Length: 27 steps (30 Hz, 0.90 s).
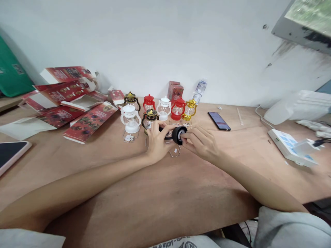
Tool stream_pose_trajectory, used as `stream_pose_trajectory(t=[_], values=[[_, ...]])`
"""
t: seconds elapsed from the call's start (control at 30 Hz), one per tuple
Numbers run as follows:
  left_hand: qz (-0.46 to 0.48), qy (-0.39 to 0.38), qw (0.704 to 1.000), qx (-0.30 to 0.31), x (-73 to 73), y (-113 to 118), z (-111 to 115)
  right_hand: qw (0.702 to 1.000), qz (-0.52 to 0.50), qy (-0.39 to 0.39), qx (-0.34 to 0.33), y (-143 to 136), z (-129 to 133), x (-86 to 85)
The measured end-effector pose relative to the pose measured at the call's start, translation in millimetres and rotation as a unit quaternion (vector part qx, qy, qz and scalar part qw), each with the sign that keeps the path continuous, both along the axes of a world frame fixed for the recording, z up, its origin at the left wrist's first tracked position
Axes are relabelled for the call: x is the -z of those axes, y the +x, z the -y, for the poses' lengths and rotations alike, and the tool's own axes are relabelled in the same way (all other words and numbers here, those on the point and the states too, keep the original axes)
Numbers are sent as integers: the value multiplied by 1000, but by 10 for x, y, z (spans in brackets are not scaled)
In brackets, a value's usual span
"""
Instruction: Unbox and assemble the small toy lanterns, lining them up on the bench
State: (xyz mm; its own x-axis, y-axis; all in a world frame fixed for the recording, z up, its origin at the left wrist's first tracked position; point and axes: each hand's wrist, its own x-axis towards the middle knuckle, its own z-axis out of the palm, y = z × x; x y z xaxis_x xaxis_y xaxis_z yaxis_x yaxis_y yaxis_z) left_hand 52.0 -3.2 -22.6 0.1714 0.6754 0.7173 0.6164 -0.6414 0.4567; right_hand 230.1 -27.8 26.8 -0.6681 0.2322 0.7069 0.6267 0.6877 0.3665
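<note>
A black toy lantern (177, 136) lies on its side in the air above the table, its round base turned to the right. My left hand (157, 142) is closed around the lantern's body and handle side. The fingertips of my right hand (201, 142) are pinched together at the recess of the base; whatever they grip there is hidden. Just behind my left hand stands a black-and-gold lantern (150, 119). Under the hands lies a thin star-shaped piece (175, 151) with a small white part on it.
Behind stand white (130, 119), red (178, 109) and gold (190, 110) lanterns, and a small red box (175, 91). Flattened red cartons (90, 120) pile up at left, near a tablet (12, 155). At right lie a phone (219, 121) and a power strip (292, 146).
</note>
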Motion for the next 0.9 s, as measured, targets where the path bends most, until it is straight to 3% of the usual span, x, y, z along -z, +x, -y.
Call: stream_pose_trajectory(t=[0.37,0.9], values=[[1,-7,1000,-13,7,4,-24,992,-36,-117,-19,38,-24,3],[-36,4,999,12,13,-5,-22,944,-115,-299,-80,37,-54,-9]])
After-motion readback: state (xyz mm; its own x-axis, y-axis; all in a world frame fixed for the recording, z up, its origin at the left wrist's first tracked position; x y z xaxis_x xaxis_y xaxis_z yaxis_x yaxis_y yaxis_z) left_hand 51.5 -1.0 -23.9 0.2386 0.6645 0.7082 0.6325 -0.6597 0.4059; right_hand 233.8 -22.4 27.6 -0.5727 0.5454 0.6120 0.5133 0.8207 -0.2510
